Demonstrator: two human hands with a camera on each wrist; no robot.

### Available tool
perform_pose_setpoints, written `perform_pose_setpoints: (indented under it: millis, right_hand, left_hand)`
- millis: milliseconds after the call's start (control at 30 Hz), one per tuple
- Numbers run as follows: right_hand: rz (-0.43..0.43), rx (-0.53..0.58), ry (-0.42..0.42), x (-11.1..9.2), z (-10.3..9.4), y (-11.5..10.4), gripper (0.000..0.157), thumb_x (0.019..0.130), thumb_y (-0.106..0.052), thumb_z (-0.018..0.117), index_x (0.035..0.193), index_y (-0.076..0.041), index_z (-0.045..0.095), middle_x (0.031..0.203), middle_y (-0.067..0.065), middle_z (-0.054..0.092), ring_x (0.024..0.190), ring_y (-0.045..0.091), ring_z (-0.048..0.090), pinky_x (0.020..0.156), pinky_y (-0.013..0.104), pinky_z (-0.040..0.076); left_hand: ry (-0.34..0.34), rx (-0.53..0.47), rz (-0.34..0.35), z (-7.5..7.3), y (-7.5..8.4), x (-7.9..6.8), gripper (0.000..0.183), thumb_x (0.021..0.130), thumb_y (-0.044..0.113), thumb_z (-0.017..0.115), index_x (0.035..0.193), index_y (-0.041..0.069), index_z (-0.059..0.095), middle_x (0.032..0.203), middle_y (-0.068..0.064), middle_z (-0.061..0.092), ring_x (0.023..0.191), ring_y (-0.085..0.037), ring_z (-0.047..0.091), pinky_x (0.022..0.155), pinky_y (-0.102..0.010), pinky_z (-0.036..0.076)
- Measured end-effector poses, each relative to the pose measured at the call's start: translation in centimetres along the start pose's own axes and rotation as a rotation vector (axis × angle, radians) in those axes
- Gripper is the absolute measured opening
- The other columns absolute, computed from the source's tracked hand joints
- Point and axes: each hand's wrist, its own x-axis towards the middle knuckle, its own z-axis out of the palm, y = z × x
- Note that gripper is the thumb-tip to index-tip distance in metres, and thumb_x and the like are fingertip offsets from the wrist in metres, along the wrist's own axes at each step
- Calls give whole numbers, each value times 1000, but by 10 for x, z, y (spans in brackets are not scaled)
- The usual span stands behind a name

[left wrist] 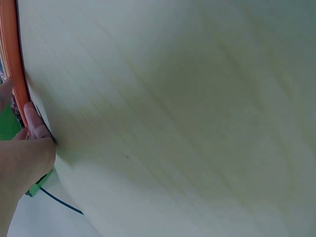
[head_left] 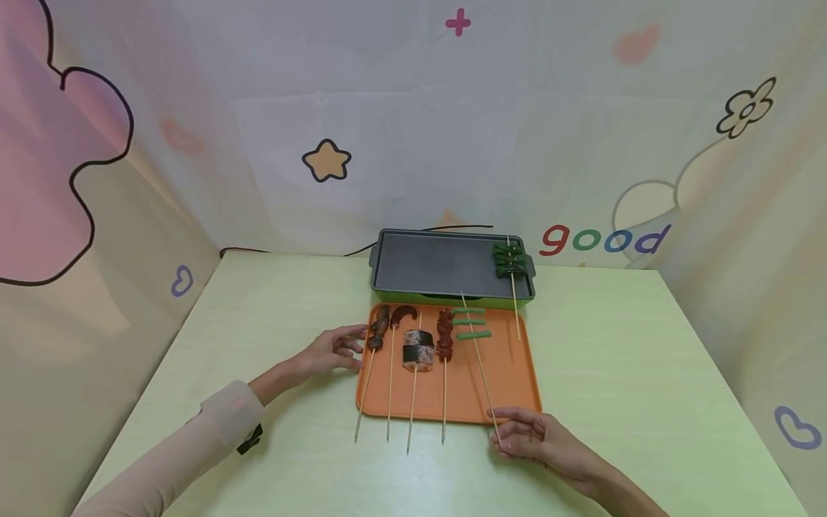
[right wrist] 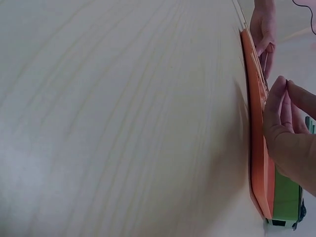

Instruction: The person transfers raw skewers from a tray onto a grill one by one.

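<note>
Head: right hand (head_left: 536,441) pinches bean skewer (head_left: 474,335) near bottom; relaxed left hand (head_left: 329,348) touches tray (head_left: 510,377).

A pale yellow-green table (head_left: 601,337) with faint grain-like streaks carries the things; an orange tray (head_left: 517,380) lies on it near the middle; just behind, toward the far edge, stands a dark-topped green grill (head_left: 433,266).

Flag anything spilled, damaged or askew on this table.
No spill or damage shows. The dark green skewer looks slightly odd: its stick overhangs the griddle's front rim, above the orange tray. The skewer of green sticks slants too, but the right hand holds it.
</note>
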Motion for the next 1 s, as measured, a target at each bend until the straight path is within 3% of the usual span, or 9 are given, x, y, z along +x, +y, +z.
perform_pose_setpoints:
  millis: [200, 467, 1000]
  right_hand:
    - [-95, -107, 35, 8, 4, -2, 62, 102, -8, 61, 152, 13, 31, 118, 0, 67, 111, 11, 69, 98, 26, 56]
    - [-144, -244, 205, 28, 12, -9, 62, 100, -11, 65, 152, 6, 39, 121, 13, 63, 106, 8, 67, 93, 22, 56]
    - [-181, -222, 447, 71, 14, -35, 54, 103, 0, 54, 155, 1, 39, 128, 26, 57, 106, 12, 66, 91, 21, 57]
  left_hand:
    - [0, 3, 14, 0, -1, 0, 73, 93, 2, 72, 157, -1, 36, 131, -25, 61, 111, -22, 63, 86, -24, 55]
    - [-1, -3, 21, 1, -3, 0, 73, 93, -1, 71, 156, -1, 36, 133, -27, 60, 115, -27, 63, 87, -24, 56]
    - [-4, -5, 17, 0, -3, 2, 73, 93, 0, 71, 157, -1, 36, 134, -26, 59, 111, -22, 63, 86, -23, 56]
